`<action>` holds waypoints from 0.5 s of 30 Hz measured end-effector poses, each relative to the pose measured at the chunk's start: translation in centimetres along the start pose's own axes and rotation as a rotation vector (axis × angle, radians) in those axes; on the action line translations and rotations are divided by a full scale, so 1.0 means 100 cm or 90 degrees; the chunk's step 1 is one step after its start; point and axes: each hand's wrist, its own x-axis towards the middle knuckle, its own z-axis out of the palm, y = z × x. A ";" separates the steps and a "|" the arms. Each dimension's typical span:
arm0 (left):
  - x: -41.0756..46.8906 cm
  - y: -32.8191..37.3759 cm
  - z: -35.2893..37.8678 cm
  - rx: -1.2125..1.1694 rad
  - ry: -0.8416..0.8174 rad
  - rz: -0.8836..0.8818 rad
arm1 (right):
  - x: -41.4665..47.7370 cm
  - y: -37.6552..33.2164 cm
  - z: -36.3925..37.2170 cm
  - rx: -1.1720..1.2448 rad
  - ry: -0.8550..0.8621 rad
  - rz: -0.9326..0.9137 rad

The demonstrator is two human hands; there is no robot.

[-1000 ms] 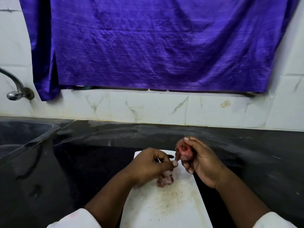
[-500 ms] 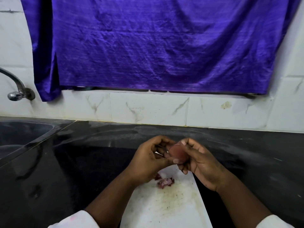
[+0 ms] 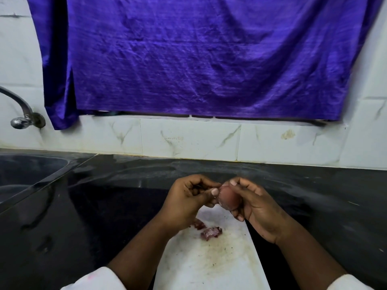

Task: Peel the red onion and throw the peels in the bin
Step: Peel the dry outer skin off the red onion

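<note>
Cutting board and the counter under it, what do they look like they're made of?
The cutting board looks like white plastic with a dull matte finish: it shows no glare and holds brownish stains and dark specks. The countertop looks like polished black stone, possibly granite: its glossy surface shows pale streaked reflections.
</note>
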 end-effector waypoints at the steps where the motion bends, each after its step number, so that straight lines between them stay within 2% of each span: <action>1: 0.000 0.000 0.000 0.004 0.003 0.001 | 0.000 0.000 0.000 -0.002 0.001 0.003; 9: 0.000 0.000 -0.001 0.054 0.009 -0.016 | 0.000 0.002 0.001 -0.018 -0.001 0.003; 15: -0.001 -0.003 -0.003 0.081 -0.017 -0.091 | 0.000 -0.001 0.000 -0.011 -0.015 0.036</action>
